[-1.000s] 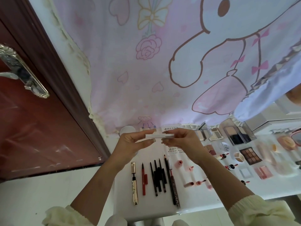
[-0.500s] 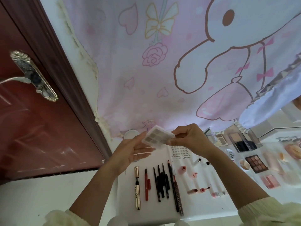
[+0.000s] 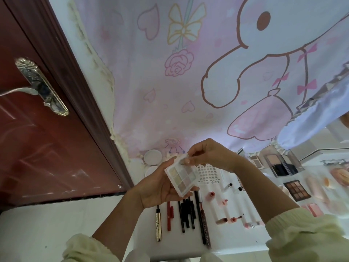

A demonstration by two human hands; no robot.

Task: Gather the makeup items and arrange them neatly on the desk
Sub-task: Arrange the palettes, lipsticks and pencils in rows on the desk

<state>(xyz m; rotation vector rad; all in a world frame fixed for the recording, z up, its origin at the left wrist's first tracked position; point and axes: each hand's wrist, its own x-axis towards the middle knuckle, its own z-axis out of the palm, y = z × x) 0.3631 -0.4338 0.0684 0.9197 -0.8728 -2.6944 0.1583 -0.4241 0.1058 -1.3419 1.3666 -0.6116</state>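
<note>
The left hand (image 3: pixel 158 188) cradles the clear palette (image 3: pixel 182 176) while the right hand (image 3: pixel 211 156) pinches its top edge, above the worktop (image 3: pixel 181 247); beneath them pencils (image 3: pixel 186 214) lie in a row, lip tubes (image 3: pixel 229 220) rightward; most seems arranged, this palette still unplaced.

Lettering on the white card (image 3: pixel 208 172) and black pencil (image 3: pixel 206 231) is unreadable.
</note>
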